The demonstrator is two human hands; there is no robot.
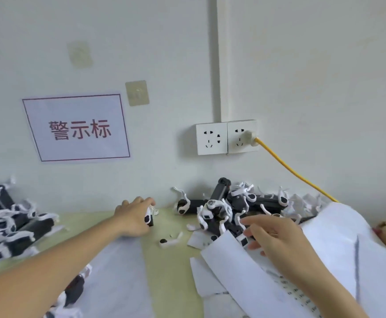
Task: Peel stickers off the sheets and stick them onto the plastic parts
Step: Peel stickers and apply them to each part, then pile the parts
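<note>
Where the pale wall (302, 65) fills the upper frame: a white sign (77, 128) with a red border and red characters at left, a double wall socket (211, 138) at centre, one yellow cable (297, 173) plugged into its right half and slanting down to the right. Below, a light green table (166, 267), partly covered by white sheets. At right, a curled heap of sticker sheets (267, 278), overlapping, rows of small stickers visible near the lower edge. Against the wall, a pile of black-and-white plastic parts (231, 207), tangled together; at far left, a second heap of parts (6, 223), blurred. Left hand (134, 218) stretched forward near the wall, fingers curled around one plastic part (149, 218), black body and white piece showing under the fingertips. Right hand (277, 235) above the sheets, just beside the central pile, fingers spread and loosely extended, nothing gripped. Between both hands, a small loose white piece (171, 241) with a dark round end, lying alone on bare green surface.
</note>
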